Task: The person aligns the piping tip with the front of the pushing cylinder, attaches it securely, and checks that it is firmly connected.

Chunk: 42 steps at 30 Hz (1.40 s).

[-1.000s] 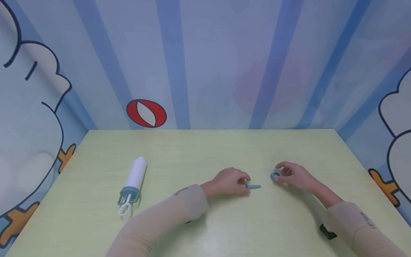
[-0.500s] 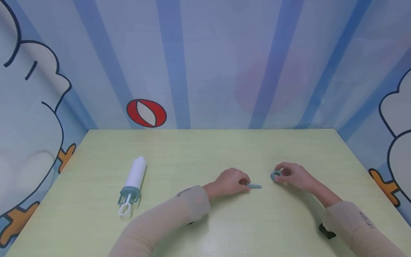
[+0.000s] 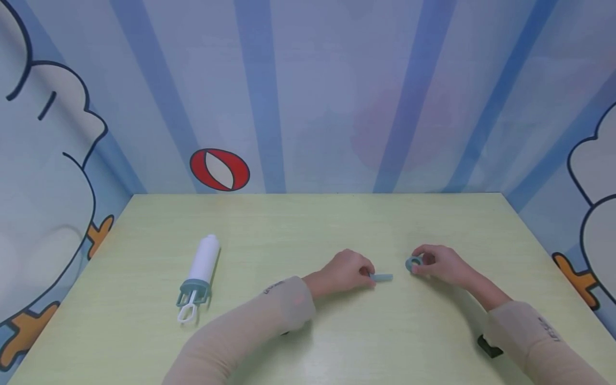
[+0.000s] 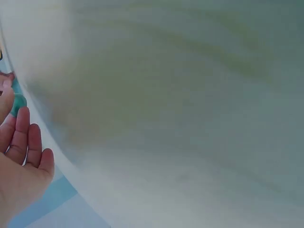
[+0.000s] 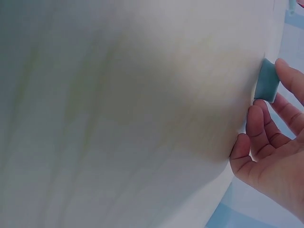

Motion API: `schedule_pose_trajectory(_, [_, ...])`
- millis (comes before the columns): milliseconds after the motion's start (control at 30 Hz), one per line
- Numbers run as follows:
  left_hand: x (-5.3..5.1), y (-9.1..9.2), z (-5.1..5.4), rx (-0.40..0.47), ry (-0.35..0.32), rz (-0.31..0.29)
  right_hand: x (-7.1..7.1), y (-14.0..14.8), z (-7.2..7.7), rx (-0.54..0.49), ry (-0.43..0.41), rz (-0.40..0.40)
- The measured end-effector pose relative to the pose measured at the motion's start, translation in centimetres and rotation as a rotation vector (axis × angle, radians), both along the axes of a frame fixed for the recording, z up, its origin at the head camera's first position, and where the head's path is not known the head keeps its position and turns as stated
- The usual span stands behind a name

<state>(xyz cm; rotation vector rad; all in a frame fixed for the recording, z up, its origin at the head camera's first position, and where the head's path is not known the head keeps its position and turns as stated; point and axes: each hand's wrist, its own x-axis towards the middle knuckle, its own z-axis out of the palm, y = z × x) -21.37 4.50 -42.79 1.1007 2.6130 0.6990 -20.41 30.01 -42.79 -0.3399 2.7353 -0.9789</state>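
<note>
Between its thumb and fingers, my left hand [image 3: 343,271] pinches a slim teal nozzle [image 3: 384,277] that points right. Only a bit of the nozzle [image 4: 19,102] shows at the left edge of the left wrist view; the fingers cover its base. My right hand [image 3: 445,264] holds a teal ring [image 3: 409,264] by its side, with the hole facing up and toward the head camera. In the right wrist view the ring [image 5: 267,81] appears side-on as a short band. A narrow gap separates the nozzle from the ring.
A white icing syringe [image 3: 204,261] with a teal collar and a white loop handle lies on the left of the pale table [image 3: 308,224]. Behind the table stands a backdrop with blue stripes [image 3: 317,96]. A black object [image 3: 490,347] shows under my right cuff.
My left hand has turned slightly and shifted a little right, so the nozzle's outer end looks blunter and wider. My right hand with the ring has hardly moved; the icing syringe lies still.
</note>
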Motion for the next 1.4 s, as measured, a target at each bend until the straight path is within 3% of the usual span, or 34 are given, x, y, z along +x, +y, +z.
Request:
schedule_pose_trajectory(633, [-0.8,-1.8,1.8,0.033,-0.049,0.056,0.4,-0.3,1.1,0.004,0.066,-0.048])
schedule_pose_trajectory(900, [-1.0,-2.8,2.5,0.07,-0.035,0.085,0.8,-1.3,2.0,-0.122,0.072,-0.041])
schedule_pose_trajectory(1400, [-1.3,-4.2,2.8,0.098,-0.036,0.12,1.4,-4.2,2.4,-0.381,0.01,-0.05])
